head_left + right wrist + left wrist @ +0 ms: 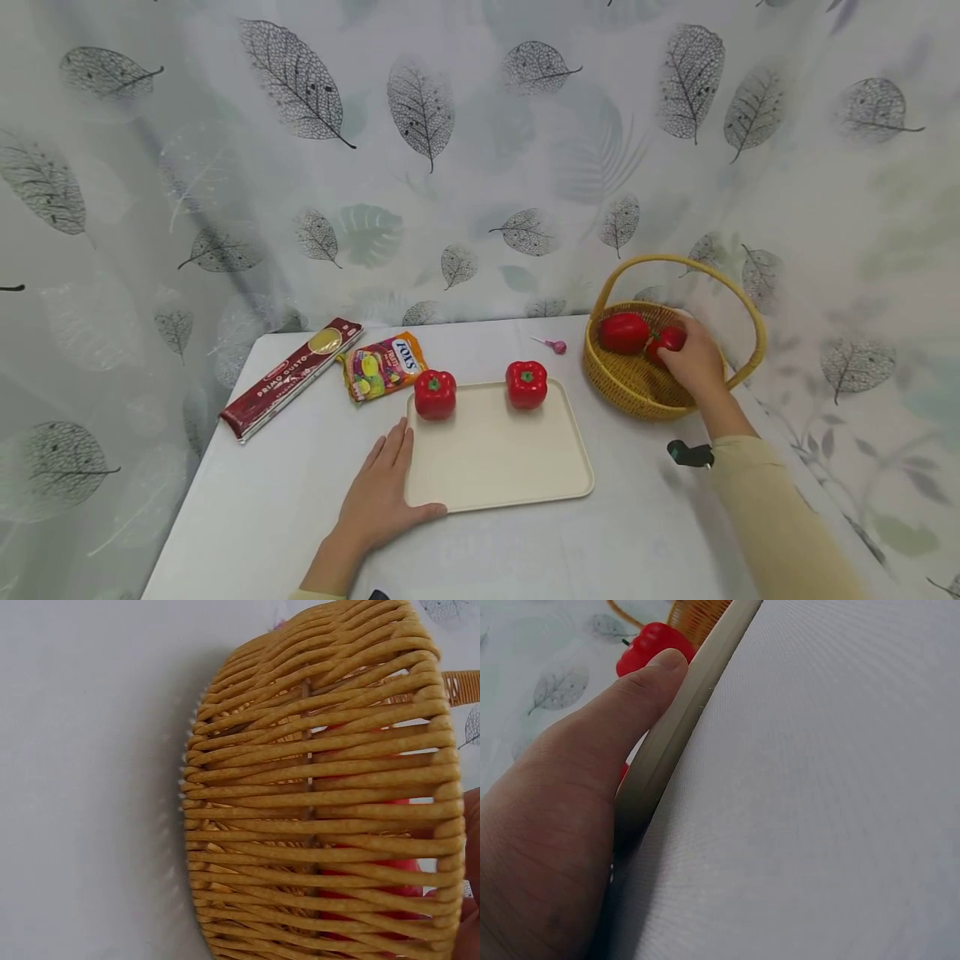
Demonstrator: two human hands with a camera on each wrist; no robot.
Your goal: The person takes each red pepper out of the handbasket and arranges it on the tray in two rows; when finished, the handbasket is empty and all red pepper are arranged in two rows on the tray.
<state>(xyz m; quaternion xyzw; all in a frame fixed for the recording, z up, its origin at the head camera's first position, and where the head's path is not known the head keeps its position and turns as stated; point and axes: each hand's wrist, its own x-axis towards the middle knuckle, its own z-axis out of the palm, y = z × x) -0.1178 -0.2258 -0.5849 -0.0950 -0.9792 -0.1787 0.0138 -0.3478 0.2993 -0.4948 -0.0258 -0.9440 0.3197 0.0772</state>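
My left hand (381, 498) lies along the left edge of a cream tray (498, 458), its fingers straight and its thumb on the near rim. Two red bell peppers (435, 395) (527, 384) stand along the tray's far side, one at the left corner and one towards the right. At the right, my right hand (693, 358) reaches into a wicker basket (617, 383) and grips a red pepper (670, 337) with a green stem. Beside it in the basket lies another red pepper (624, 333). In the right wrist view the basket wall (322, 795) hides most of the contents.
Left of the tray lie a long dark-red spaghetti pack (292, 379) and a Fox's candy bag (384, 367). A wrapped lollipop (556, 345) lies behind the tray, near the basket. The basket's tall handle (678, 260) arches over it. A leaf-print curtain (480, 167) hangs behind the white table (525, 550).
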